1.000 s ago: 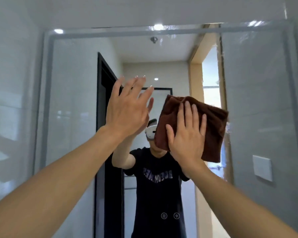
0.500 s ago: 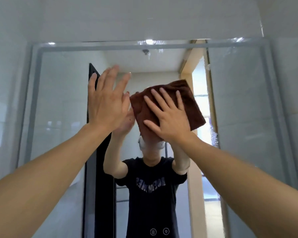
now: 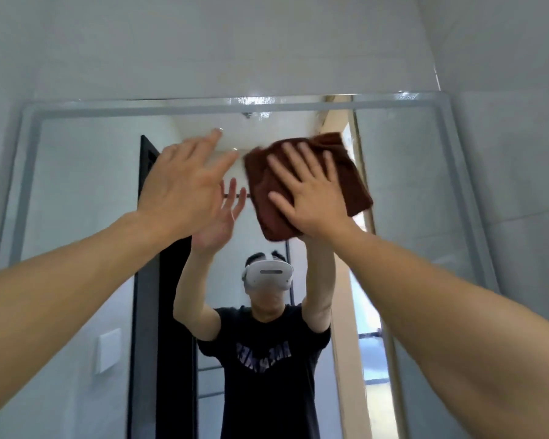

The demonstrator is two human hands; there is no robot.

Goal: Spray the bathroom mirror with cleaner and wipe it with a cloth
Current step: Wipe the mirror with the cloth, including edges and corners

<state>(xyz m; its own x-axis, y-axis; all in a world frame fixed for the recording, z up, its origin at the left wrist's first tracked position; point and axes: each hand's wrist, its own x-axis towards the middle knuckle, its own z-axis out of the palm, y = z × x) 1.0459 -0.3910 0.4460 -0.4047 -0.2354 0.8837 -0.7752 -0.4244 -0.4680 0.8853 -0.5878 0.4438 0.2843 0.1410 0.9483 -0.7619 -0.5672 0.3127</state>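
The middle of the brown cloth (image 3: 346,182) is covered by the right hand (image 3: 311,198), so only its edges and corners are seen. The fingertips of the left hand (image 3: 184,188) are smeared by motion blur, and whether they touch the mirror (image 3: 86,191) cannot be told. The mirror is cut off by the bottom edge, and its lower frame is not seen. Both forearms are cut off at the left and right edges. The reflected print on the black shirt (image 3: 263,375) is too blurred to be read.
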